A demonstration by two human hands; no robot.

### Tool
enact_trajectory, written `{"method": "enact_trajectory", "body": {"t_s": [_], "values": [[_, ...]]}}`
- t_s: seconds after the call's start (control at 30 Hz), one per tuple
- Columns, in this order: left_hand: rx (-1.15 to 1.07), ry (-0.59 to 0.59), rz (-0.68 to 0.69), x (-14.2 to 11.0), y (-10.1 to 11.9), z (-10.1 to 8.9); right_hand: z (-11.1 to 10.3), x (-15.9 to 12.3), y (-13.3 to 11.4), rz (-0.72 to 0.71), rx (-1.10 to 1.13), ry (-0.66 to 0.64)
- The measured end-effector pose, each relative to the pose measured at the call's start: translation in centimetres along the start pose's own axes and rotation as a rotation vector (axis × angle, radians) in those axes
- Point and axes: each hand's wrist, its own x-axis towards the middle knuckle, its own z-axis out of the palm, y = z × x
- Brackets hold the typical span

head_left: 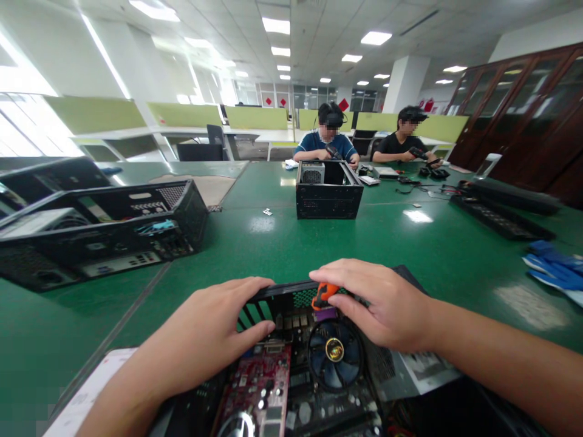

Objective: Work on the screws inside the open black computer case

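Observation:
An open black computer case lies in front of me. My left hand grips its far rim, fingers over the outside and thumb inside near the slot openings. Between the thumb and fingers of my right hand is a screwdriver with an orange and black handle, at the case's rear panel; its tip is hidden. Inside the case, a red graphics card sits below my left thumb. A round black cooling fan is in the middle, and a power supply with a label lies under my right wrist.
Another open case stands at left on the green table. A smaller case stands ahead, before a person with a power driver. A second person sits right of them. Blue gloves lie at far right.

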Motion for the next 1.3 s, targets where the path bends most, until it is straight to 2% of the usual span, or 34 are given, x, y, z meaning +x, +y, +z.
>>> {"method": "enact_trajectory", "body": {"t_s": [0.2, 0.5, 0.73, 0.87, 0.93, 1.1, 1.3], "values": [[-0.014, -0.027, -0.02, 0.2, 0.4, -0.1, 0.1, -0.2, 0.0, 0.009, -0.026, -0.077], [-0.023, -0.001, 0.009, 0.1, 0.5, -0.1, -0.1, 0.1, 0.0, 0.03, -0.026, -0.098], [0.002, -0.017, -0.011, 0.1, 0.4, 0.0, 0.3, 0.2, 0.1, 0.07, -0.19, -0.102], [-0.002, 0.002, 0.004, 0.0, 0.2, -0.1, 0.1, 0.4, -0.3, 0.085, -0.209, -0.123], [-0.006, 0.009, 0.014, 0.0, 0.1, -0.1, -0.2, 0.5, -0.5, 0.1, -0.199, -0.09], [0.016, 0.019, 0.022, 0.0, -0.2, 0.0, -1.0, 0.7, -0.5, 0.194, -0.212, 0.098], [0.012, 0.036, 0.019, -0.1, -0.6, 0.1, -1.6, 0.3, -0.4, 0.231, -0.318, 0.141]]}}
